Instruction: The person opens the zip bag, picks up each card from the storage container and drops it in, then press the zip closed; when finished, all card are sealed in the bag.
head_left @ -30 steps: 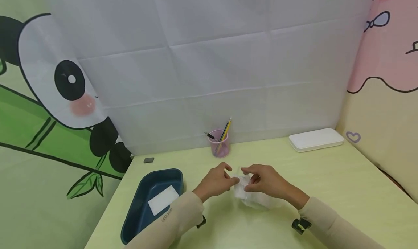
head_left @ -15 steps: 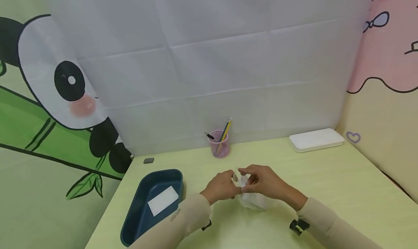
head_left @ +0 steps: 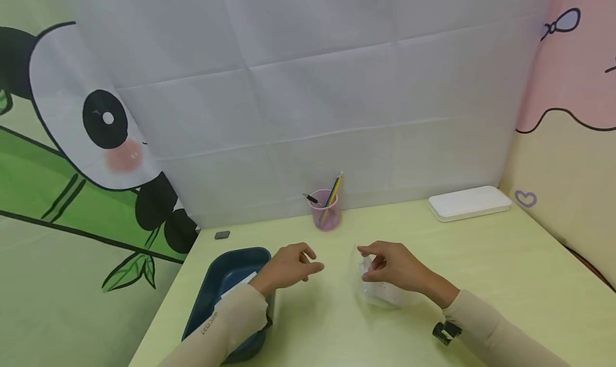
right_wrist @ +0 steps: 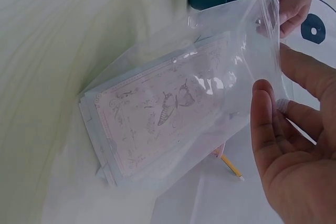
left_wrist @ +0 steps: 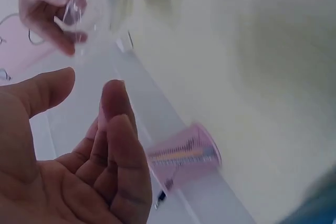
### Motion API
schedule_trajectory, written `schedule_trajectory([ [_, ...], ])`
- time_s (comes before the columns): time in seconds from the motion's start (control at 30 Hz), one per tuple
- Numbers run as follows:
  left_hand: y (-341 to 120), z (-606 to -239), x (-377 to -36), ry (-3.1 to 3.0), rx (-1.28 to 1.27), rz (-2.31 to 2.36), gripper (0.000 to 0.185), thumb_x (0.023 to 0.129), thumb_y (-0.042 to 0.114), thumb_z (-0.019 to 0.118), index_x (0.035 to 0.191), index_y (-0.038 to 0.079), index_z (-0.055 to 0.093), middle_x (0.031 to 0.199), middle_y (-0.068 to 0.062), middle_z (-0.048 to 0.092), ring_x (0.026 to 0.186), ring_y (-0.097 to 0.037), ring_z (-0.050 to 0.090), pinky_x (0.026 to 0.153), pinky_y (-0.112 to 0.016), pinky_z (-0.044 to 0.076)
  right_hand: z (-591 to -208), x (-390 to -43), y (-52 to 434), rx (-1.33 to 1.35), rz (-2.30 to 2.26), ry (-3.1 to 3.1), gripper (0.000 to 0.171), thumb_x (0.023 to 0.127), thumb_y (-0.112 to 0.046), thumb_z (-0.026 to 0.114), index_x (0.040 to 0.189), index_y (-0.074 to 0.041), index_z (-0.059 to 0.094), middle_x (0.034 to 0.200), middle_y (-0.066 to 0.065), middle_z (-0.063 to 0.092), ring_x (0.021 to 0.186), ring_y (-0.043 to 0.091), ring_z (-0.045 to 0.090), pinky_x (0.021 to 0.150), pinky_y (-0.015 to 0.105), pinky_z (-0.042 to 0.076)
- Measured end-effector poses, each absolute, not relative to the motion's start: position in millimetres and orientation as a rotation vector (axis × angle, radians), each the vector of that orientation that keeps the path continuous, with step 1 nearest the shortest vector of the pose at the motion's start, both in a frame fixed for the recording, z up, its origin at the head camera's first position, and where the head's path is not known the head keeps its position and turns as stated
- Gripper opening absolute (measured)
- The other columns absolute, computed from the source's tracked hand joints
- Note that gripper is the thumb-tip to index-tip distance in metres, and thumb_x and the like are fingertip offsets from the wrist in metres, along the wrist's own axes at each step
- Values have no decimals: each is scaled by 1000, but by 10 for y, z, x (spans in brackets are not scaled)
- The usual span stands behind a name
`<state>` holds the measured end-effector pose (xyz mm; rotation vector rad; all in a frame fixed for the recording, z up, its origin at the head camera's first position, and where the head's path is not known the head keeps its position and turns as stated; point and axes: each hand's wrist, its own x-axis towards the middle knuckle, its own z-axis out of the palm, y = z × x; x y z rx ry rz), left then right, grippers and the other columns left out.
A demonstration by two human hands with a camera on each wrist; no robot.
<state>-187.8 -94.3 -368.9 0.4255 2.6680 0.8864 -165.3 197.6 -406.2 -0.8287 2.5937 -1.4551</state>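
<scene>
Right hand (right_wrist: 294, 145) pinching clear zip bag (right_wrist: 210, 98), printed cards (right_wrist: 157, 124) inside

A child's study corner or small desk booth.
A pale green desk (head_left: 505, 260) is boxed in by cartoon panels: a panda (head_left: 96, 126) on the left, pink (head_left: 577, 62) on the right, white cloth (head_left: 313, 89) behind. A pink pencil cup (head_left: 325, 212), a white case (head_left: 469, 203) and a blue tray (head_left: 221, 287) sit on it.
</scene>
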Motion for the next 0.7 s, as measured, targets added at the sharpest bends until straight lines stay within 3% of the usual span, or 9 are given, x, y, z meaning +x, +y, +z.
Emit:
schedule_trajectory([
  [0.13, -1242, -3579, -1873, 2742, 372, 846, 39, 93, 46, 69, 117, 16, 66, 100, 1, 65, 85, -16, 63, 73, -40, 53, -4075, -1669, 1998, -838, -1447, 2601, 62, 85, -18, 82, 138, 2, 58, 123, 11, 64, 82, 9, 64, 69, 27, 54],
  [0.33, -1701, -3452, -1867, 2823, 321, 701, 31, 92, 27, 74, 119, 12, 66, 111, -3, 65, 101, -20, 62, 83, -43, 52, -4064, -1691, 2029, -854, -1428, 2610, 63, 86, -20, 82, 139, 3, 57, 123, 11, 64, 83, 9, 64, 70, 28, 54],
  [0.7, -2146, -3761, -1897, 2874, 246, 206, 63, 74, 26, 90, 126, 2, 64, 121, -14, 66, 108, -36, 62, 89, -58, 48, -4109, -1691, 2072, -836, -1448, 2615, 62, 85, -20, 82, 138, 2, 58, 123, 15, 64, 82, 9, 63, 68, 27, 53],
])
